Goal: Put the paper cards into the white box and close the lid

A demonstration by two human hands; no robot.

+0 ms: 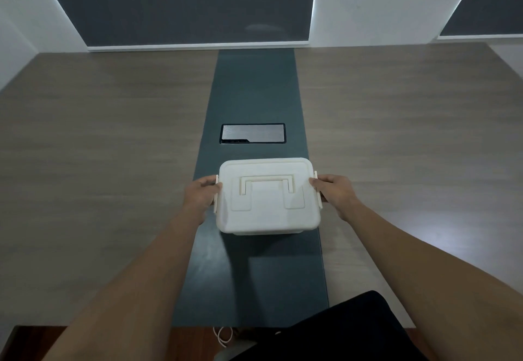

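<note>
- While both hands press in from the sides, the white box (267, 213) sits at the centre of the frame on the dark strip (252, 86) that runs down the middle of the table (99, 134)
- The lid (268, 190) is on the box and lies flat, with its handle (266, 183) folded down on top
- The left hand (201, 194) is at the left edge of the box, its fingers curled around the left side latch (216, 192) and touching it
- The right hand (332, 190) mirrors it at the right edge, fingers closed on the right latch (317, 188), thumb tip on the lid's rim
- Whether either latch is snapped shut cannot be told
- No cards show; the closed lid hides the inside of the box
- Just above the box in the frame, a metal panel (252, 133) is set into the strip
- At the bottom of the frame, near the table's edge, dark clothing (348, 329) fills the lower right, and a white cord (223, 338) lies on the floor
</note>
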